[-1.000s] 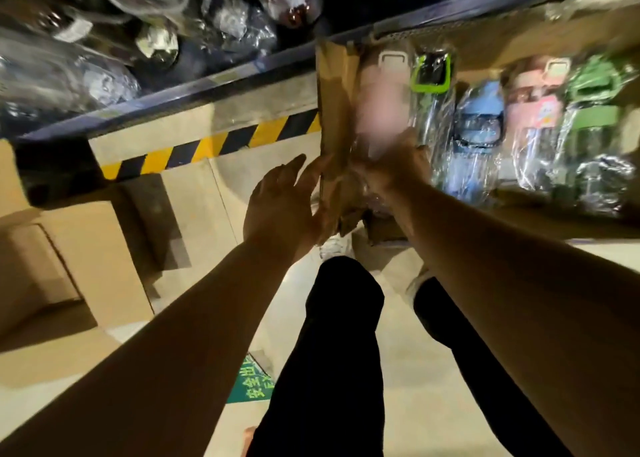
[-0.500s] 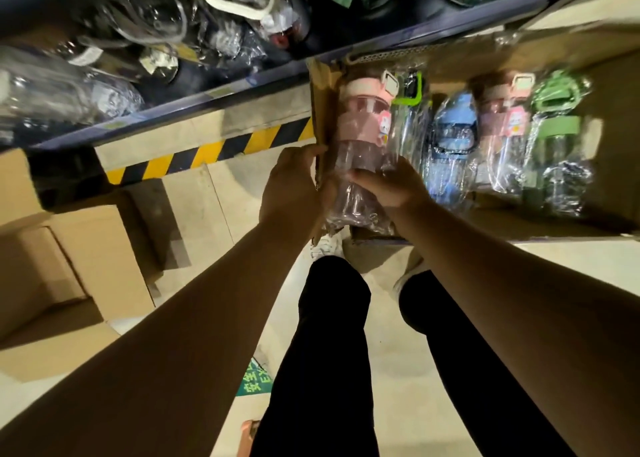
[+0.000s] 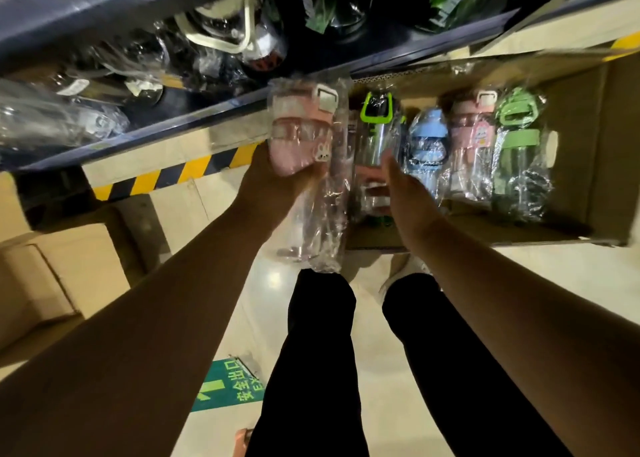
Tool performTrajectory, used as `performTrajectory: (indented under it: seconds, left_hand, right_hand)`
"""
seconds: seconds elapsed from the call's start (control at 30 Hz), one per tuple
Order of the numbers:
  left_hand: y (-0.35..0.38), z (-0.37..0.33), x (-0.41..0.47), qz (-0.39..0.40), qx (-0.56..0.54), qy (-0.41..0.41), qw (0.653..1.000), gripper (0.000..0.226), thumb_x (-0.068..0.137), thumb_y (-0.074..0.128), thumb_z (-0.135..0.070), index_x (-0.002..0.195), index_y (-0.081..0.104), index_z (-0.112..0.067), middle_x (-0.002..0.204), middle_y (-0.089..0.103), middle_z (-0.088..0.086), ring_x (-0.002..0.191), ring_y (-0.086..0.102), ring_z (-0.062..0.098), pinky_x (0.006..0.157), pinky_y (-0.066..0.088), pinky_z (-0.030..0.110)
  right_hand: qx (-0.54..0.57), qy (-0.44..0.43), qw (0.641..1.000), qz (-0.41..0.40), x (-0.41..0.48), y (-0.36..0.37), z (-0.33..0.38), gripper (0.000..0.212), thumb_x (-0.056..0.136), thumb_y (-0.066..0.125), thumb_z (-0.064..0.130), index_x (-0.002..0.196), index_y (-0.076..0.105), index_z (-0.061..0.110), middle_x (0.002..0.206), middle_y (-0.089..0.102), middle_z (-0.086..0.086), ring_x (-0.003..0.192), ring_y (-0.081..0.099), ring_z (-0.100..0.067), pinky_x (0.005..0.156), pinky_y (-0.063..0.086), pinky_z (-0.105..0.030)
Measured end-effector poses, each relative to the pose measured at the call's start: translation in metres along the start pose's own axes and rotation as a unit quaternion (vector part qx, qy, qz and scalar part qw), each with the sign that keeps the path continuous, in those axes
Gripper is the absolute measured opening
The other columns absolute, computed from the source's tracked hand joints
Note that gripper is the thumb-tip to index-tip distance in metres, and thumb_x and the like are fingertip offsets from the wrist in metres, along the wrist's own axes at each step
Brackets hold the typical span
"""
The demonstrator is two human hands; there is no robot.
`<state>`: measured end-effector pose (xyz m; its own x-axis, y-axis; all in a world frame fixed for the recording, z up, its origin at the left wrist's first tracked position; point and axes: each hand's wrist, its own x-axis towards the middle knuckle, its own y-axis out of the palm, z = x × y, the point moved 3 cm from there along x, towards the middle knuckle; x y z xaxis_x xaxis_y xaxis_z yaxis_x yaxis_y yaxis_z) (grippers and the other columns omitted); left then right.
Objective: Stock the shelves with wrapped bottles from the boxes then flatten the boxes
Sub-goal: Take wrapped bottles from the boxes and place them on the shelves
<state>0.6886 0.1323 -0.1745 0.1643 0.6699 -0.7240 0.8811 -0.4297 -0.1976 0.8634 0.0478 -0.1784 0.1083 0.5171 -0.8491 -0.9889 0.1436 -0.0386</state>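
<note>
- Head view: the pink bottle [image 3: 299, 134] could have slipped, I judged, because its wrap was slick and only one hand held it.
- My reach might have toppled the bottles lying close together in the box [image 3: 588, 186].
- My left hand [image 3: 273, 183] was curled round the pink bottle, just off the box's left edge, below the shelf [image 3: 138, 138].
- My right hand [image 3: 398, 186] was open, fingers straight, at the green-capped bottle [image 3: 375, 134]; whether they touched, I couldn't tell.
</note>
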Motion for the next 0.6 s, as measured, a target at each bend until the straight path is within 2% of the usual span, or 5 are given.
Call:
performTrajectory:
  seconds: [0.1,0.17,0.27,0.43,0.6]
  left_hand:
    - [-0.014,0.015,0.003,-0.032,0.009,0.0,0.999,0.055,0.074,0.087,-0.022,0.121,0.059,-0.021,0.111,0.07,-0.003,0.099,0.069,0.011,0.072,0.055,0.016]
    - [-0.02,0.022,0.004,-0.056,0.001,-0.008,0.998,0.067,0.073,0.088,-0.029,0.129,0.051,-0.021,0.12,0.064,-0.001,0.104,0.066,0.013,0.072,0.054,0.014]
    - [-0.025,0.032,0.004,-0.08,-0.009,0.001,0.997,0.053,0.079,0.083,-0.019,0.119,0.05,-0.031,0.115,0.063,-0.007,0.099,0.063,0.006,0.067,0.051,0.009]
    - [-0.034,0.041,0.01,-0.097,-0.014,0.007,0.995,0.067,0.071,0.086,-0.041,0.128,0.054,-0.026,0.119,0.067,-0.005,0.104,0.066,0.009,0.074,0.055,0.018]
    - [-0.035,0.035,0.001,-0.118,-0.023,-0.036,0.992,0.088,0.054,0.085,-0.06,0.13,0.057,-0.025,0.117,0.069,0.004,0.109,0.066,0.031,0.083,0.057,0.037]
  right_hand:
    - [-0.078,0.06,0.985,-0.145,0.041,-0.016,-0.008,0.067,0.089,0.063,0.053,0.143,0.039,0.021,0.138,0.051,-0.006,0.116,0.053,-0.022,0.088,0.045,-0.027]
    - [-0.127,0.107,0.975,-0.146,0.072,-0.011,-0.022,0.105,0.076,0.078,0.051,0.154,0.015,0.02,0.153,0.035,-0.013,0.134,0.042,-0.034,0.109,0.04,-0.043]
    - [-0.095,0.12,0.98,-0.129,0.108,0.005,-0.038,0.123,0.068,0.088,0.039,0.156,0.004,0.018,0.153,0.035,-0.016,0.137,0.039,-0.038,0.113,0.037,-0.049]
    - [-0.116,0.09,0.968,-0.203,0.115,0.007,-0.049,0.103,0.07,0.087,0.042,0.147,0.023,0.017,0.134,0.055,-0.008,0.104,0.063,-0.025,0.091,0.052,-0.037]
    - [-0.019,0.05,0.985,-0.167,0.07,-0.005,-0.036,0.086,0.076,0.084,0.03,0.143,0.032,0.017,0.121,0.057,0.0,0.098,0.058,-0.018,0.075,0.049,-0.021]
